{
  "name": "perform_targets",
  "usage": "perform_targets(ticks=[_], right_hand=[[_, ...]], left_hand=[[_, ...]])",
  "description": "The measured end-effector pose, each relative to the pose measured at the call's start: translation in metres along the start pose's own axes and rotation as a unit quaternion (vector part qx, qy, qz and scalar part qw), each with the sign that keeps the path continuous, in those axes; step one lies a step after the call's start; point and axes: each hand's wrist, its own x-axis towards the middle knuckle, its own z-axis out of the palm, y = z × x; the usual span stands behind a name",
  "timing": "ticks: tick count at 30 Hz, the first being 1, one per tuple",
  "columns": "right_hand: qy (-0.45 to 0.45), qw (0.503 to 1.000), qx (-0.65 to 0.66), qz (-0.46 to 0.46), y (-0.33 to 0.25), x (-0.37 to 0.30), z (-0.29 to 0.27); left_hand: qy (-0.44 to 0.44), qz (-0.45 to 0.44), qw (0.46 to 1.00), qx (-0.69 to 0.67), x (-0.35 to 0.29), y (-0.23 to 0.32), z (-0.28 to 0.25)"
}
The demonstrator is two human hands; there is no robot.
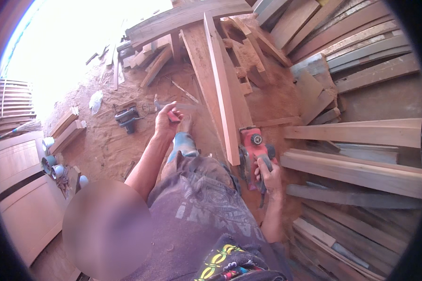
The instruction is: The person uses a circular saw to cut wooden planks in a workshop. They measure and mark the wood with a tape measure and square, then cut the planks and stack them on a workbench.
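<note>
In my right hand (270, 175) is a red electric hand planer (254, 152), my fingers wrapped round its dark rear handle. The planer is held just right of the near end of a long, pale wooden bar (220, 82). My left hand (164, 121) is closed round a red-handled tool (174, 116). A thin greyish strip, perhaps its blade, shows beyond the fingers; its exact kind is unclear. The bar slopes away from me, beside a wide sawdust-covered board (199, 65), toward a thick crosswise beam (187, 19).
A dark power tool (126, 119) lies on the sawdust-covered floor (122, 157) at left. Long boards (356, 171) are stacked along the right. Wood offcuts (157, 65) lie under the beam. Panelled wooden pieces (30, 206) and small cans (48, 164) stand at far left.
</note>
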Motion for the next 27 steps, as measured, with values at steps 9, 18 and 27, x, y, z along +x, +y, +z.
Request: perform_targets(ticks=[9, 18, 27], right_hand=[[0.056, 0.978, 0.193, 0.055, -0.075, -0.001, -0.020], [-0.033, 0.982, 0.158, -0.098, -0.220, 0.107, 0.075], [-0.079, 0.991, 0.093, -0.054, -0.273, 0.172, 0.152]], left_hand=[[-0.134, -0.077, 0.944, 0.292, -0.016, -0.028, 0.083], [-0.227, -0.152, 0.868, 0.415, -0.009, -0.027, 0.104], [-0.252, -0.136, 0.842, 0.456, -0.002, -0.035, 0.106]])
